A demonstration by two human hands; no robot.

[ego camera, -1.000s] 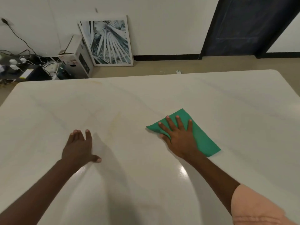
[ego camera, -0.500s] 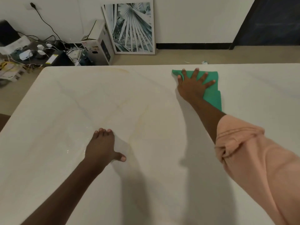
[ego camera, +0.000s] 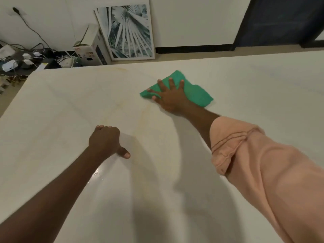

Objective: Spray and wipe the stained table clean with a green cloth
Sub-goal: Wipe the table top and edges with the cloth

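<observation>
A green cloth (ego camera: 196,92) is pressed flat against the white table (ego camera: 254,88) by the right hand (ego camera: 171,97), in the far half of the table, somewhat nearer the far edge than the near one and roughly midway between the left and right edges. The fingers (ego camera: 171,83) of that hand are held straight and spread apart on top of the cloth, with the thumb reaching toward the cloth's left corner; nothing is gripped or pinched. The cloth is bunched and folded, and its larger part is seen to the right of the hand. The right arm is extended forward, and a rolled-up pink sleeve (ego camera: 245,149) is seen on it.

The left hand (ego camera: 105,141) is rested on the table nearer the near edge, left of centre, well apart from the cloth. Its fingers are laid forward close together against the surface and the thumb is stuck out to the right; nothing is held by it.

Faint yellowish streaks (ego camera: 145,120) are seen on the table between the two hands, and another pale yellow mark (ego camera: 117,69) lies at the far edge. A wet shine is visible by the left wrist.

Beyond the far edge, a framed picture (ego camera: 128,32) of palm leaves is leaned against the wall, a cardboard box (ego camera: 91,48) is stood on the floor beside it, and a tangle of cables and plugs (ego camera: 24,58) is spread near the far left corner. A dark door (ego camera: 280,20) is seen at the far right.
</observation>
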